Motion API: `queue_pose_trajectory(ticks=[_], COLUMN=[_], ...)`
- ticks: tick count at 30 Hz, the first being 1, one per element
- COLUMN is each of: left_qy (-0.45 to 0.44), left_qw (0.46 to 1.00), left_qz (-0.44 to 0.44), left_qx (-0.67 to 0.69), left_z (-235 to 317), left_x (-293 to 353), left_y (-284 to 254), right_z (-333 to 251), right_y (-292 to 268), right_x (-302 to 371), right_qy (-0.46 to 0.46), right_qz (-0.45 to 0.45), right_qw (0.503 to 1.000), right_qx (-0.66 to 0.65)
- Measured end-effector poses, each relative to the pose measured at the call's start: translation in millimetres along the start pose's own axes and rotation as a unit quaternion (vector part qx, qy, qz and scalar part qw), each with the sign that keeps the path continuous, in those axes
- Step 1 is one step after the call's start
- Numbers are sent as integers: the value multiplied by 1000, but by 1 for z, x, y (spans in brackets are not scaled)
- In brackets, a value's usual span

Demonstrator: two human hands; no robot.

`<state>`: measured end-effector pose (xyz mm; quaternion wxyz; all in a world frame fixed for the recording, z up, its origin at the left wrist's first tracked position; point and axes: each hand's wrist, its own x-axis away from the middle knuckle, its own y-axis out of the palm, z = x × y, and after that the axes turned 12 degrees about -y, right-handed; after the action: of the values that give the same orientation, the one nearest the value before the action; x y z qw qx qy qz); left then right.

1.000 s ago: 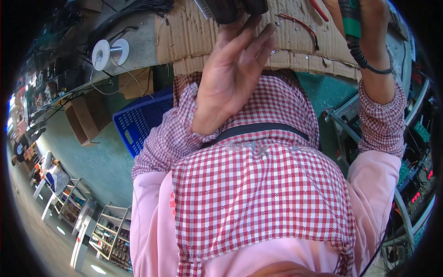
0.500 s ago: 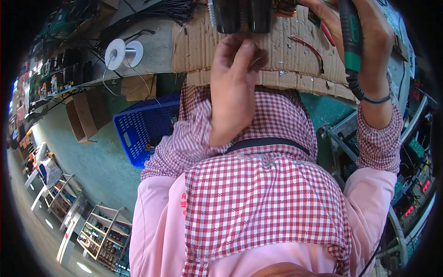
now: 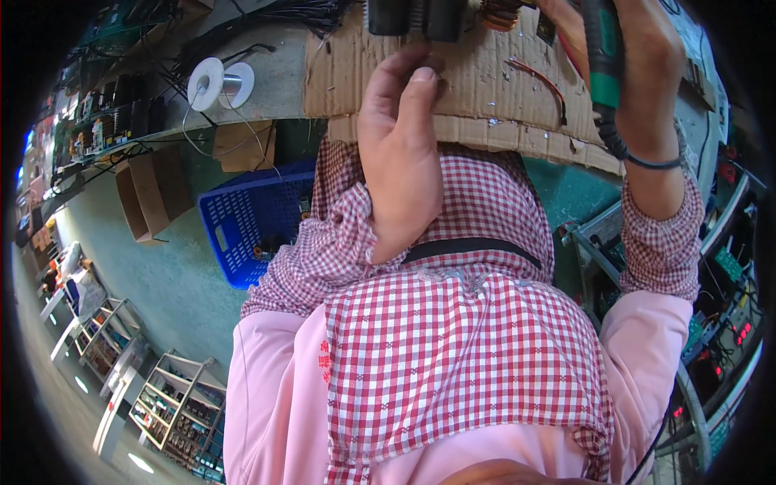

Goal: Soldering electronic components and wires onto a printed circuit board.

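At 12 o'clock, just above the centre of the view, the left hand (image 3: pixel 402 153) reaches over the near edge of the cardboard (image 3: pixel 477 105), fingers bent, thumb toward the fingertips; whether it pinches anything cannot be told. Two black cylinders (image 3: pixel 416 20) stand just beyond those fingertips, cut off by the top edge; contact cannot be confirmed. At 2 o'clock, the right hand (image 3: pixel 653 73) grasps a green-and-black tool (image 3: pixel 605 81), its working end not clearly seen.

Surface: the cardboard is ribbed, ragged-edged and flecked with bits. It bears a red-and-black wire (image 3: pixel 543 85) between 1 and 2 o'clock; a copper coil (image 3: pixel 499 16) shows at 1. It overlies a grey bench (image 3: pixel 283 81), with a wire spool (image 3: pixel 234 84) between 10 and 11, black cables (image 3: pixel 242 34) at 11 and boards (image 3: pixel 97 133) at 10.

Room: blue basket (image 3: pixel 230 255) at 9 o'clock, open box (image 3: pixel 144 194) beyond it, green wall (image 3: pixel 162 279) behind. At 8, a rack (image 3: pixel 174 400) stands on the floor (image 3: pixel 73 404). Red displays (image 3: pixel 742 333) glow between 3 and 4.
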<state>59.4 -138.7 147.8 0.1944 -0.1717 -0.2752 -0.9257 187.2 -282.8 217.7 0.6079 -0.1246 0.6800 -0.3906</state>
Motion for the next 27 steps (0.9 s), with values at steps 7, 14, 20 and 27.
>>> queue_pose_trajectory(ticks=[7,14,20,27], left_qy=[-67,13,36,246], left_qw=[985,998,997,884], left_qz=[32,-41,-18,85], left_qx=[156,52,-67,-388], left_z=[4,-5,-14,-16], left_x=[-13,-28,-41,-61], left_y=[38,15,20,2], right_z=[-2,-4,-12,-16], right_y=[0,3,-8,-5], right_x=[5,8,5,8], right_qy=[13,35,51,38], right_qz=[12,21,5,-4], right_qw=[999,998,998,999], right_qx=[-41,-42,-42,30])
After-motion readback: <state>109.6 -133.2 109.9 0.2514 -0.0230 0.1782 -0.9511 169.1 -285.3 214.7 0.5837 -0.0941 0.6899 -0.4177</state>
